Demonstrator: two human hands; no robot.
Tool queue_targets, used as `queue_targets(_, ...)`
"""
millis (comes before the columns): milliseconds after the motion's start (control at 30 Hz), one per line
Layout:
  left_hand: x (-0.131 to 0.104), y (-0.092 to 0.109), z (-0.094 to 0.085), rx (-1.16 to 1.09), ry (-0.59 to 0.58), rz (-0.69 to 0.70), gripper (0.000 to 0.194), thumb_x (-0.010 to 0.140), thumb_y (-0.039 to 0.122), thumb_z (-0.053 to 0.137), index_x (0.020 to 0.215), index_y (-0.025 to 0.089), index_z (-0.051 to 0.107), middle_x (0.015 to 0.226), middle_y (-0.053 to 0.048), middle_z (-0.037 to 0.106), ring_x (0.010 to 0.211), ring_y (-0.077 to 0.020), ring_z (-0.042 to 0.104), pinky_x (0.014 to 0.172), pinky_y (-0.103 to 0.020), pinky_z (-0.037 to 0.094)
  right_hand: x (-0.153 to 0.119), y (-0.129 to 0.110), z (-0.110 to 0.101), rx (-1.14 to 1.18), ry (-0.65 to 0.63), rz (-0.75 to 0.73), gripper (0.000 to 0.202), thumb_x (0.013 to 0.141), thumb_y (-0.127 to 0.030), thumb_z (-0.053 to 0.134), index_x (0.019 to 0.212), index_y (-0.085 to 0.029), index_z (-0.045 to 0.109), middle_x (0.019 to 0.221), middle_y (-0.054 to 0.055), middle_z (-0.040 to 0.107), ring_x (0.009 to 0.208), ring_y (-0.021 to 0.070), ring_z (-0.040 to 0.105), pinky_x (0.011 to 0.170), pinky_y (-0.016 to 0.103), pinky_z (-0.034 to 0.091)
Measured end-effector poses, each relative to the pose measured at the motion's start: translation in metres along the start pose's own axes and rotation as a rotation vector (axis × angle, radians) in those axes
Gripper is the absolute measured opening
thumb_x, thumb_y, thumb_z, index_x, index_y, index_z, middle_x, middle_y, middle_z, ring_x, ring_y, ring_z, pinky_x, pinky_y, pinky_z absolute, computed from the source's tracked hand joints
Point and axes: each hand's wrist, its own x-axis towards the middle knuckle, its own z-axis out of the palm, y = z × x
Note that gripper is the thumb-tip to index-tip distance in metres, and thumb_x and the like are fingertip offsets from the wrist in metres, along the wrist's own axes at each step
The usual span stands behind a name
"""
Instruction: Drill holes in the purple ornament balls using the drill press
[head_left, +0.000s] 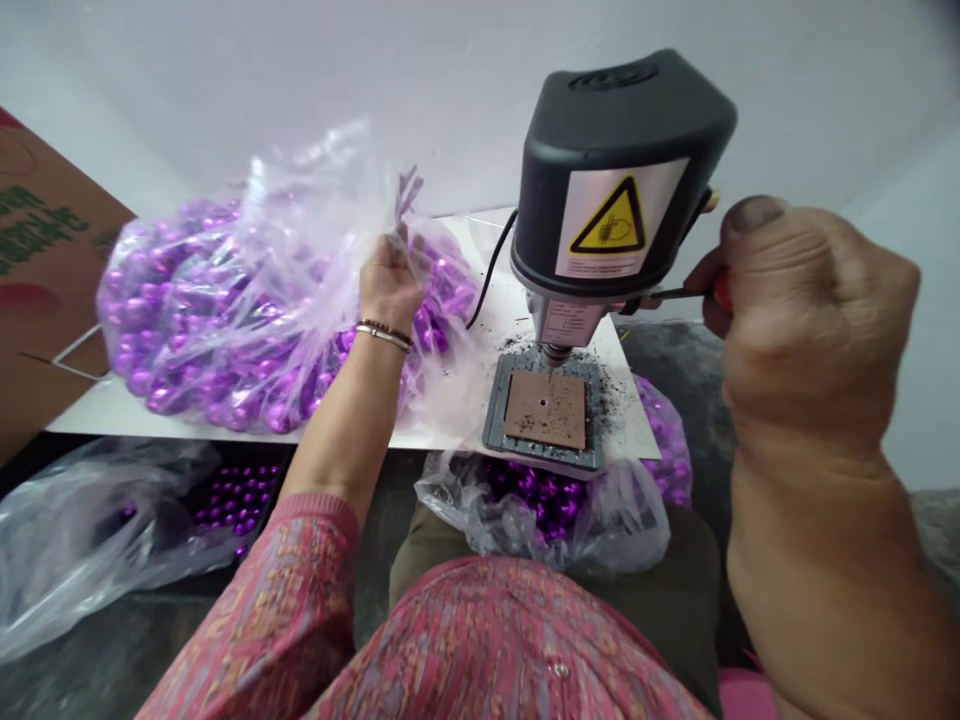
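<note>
At the mouth of a large clear plastic bag (277, 250) of shiny purple balls (225, 360), my left hand (390, 275) reaches in among the film and balls. Its fingers are mostly hidden there, so what they hold does not show. My right hand (810, 300) is closed around the red-tipped lever (679, 293) of a small dark bench drill press (622, 170). Below the chuck (555, 355) lies a square brown plate (555, 425) with a small dark hole, on the grey drill base (496, 425). No ball sits on the plate.
Dark shavings (611, 385) are scattered over the white board (630, 430). An open plastic bag (622, 520) with purple balls is at my lap. On the left are a cardboard box (52, 240) and a black tray (277, 465) of purple balls. A black cable (491, 270) runs behind.
</note>
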Motion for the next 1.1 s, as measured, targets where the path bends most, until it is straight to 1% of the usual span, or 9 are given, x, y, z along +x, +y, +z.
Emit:
queue_targets(100,-0.007,0.025,-0.010,0.078,-0.110,0.159,0.027,0.108,0.036,0.042,0.118,0.032,0.067,0.118,0.004,0.077,0.146,-0.0188,0.051,0.109,-0.037,0.053,-0.002,0.000,-0.001,-0.002,0.023,-0.015,0.048,0.092,-0.051,0.056,0.069,-0.009,0.063,0.055,-0.005,0.046,0.060,-0.0047,0.043,0.058,0.018,0.029)
queue_targets(200,-0.020,0.027,-0.022,0.116,-0.089,0.163,0.032,0.109,0.035,0.038,0.129,0.026,0.062,0.127,0.000,0.074,0.147,-0.0187,0.050,0.112,-0.038,0.052,-0.003,-0.002,-0.002,-0.059,0.034,0.011,0.047,0.091,-0.051,0.054,0.071,-0.010,0.067,0.059,-0.005,0.050,0.064,-0.0042,0.047,0.061,0.021,0.031)
queue_targets(367,-0.037,0.001,-0.038,0.345,-0.246,0.002,0.035,0.101,0.044,0.054,0.130,0.026,0.063,0.130,-0.006,0.070,0.132,-0.0246,0.064,0.107,-0.041,0.053,-0.006,-0.002,-0.003,-0.033,0.010,0.001,0.041,0.092,-0.047,0.051,0.074,-0.015,0.070,0.063,-0.006,0.056,0.076,-0.0018,0.059,0.059,0.021,0.028)
queue_targets(467,-0.044,-0.003,-0.047,0.705,-0.314,0.112,0.042,0.090,0.037,0.069,0.130,0.024,0.068,0.121,-0.006,0.074,0.120,-0.0248,0.069,0.105,-0.040,0.054,-0.008,0.002,-0.002,0.008,0.003,-0.048,0.040,0.094,-0.047,0.050,0.075,-0.016,0.068,0.064,-0.007,0.057,0.072,-0.0045,0.055,0.061,0.022,0.029)
queue_targets(600,-0.068,-0.009,-0.055,1.331,-0.390,0.204,0.033,0.087,0.023,0.064,0.116,0.015,0.078,0.112,-0.010,0.078,0.109,-0.0275,0.070,0.105,-0.040,0.053,-0.008,0.008,-0.002,-0.046,0.025,0.010,0.046,0.092,-0.056,0.051,0.079,-0.015,0.067,0.065,-0.010,0.055,0.066,-0.0059,0.048,0.066,0.026,0.034)
queue_targets(733,-0.103,-0.041,-0.057,1.676,-0.651,0.342,0.043,0.090,0.024,0.065,0.132,0.017,0.072,0.141,-0.014,0.069,0.131,-0.0307,0.062,0.116,-0.043,0.045,-0.006,0.012,-0.003,-0.060,0.028,0.015,0.048,0.095,-0.056,0.050,0.078,-0.013,0.063,0.062,-0.007,0.051,0.060,-0.0051,0.047,0.063,0.024,0.033)
queue_targets(833,-0.119,-0.068,-0.053,1.824,-0.705,0.391,0.061,0.089,0.028,0.071,0.148,0.019,0.059,0.155,-0.016,0.058,0.137,-0.0368,0.057,0.115,-0.052,0.045,-0.007,0.012,-0.003,-0.031,0.046,-0.033,0.053,0.094,-0.059,0.054,0.073,-0.011,0.058,0.060,-0.005,0.049,0.059,-0.0038,0.046,0.059,0.023,0.032)
queue_targets(967,-0.117,-0.084,-0.050,1.827,-0.648,0.321,0.062,0.084,0.024,0.074,0.143,0.013,0.059,0.137,-0.021,0.068,0.127,-0.0404,0.063,0.110,-0.056,0.047,-0.009,0.009,-0.002,-0.061,0.019,-0.113,0.057,0.094,-0.059,0.049,0.067,-0.009,0.052,0.061,-0.006,0.048,0.061,-0.0043,0.046,0.063,0.024,0.032)
queue_targets(1100,-0.114,-0.082,-0.060,1.365,-0.538,0.298,0.067,0.080,0.027,0.077,0.143,0.015,0.056,0.137,-0.017,0.068,0.125,-0.0319,0.065,0.110,-0.046,0.050,-0.011,0.008,-0.001,-0.064,0.005,-0.145,0.049,0.099,-0.048,0.049,0.066,-0.012,0.048,0.061,-0.004,0.045,0.061,-0.0028,0.044,0.064,0.024,0.033)
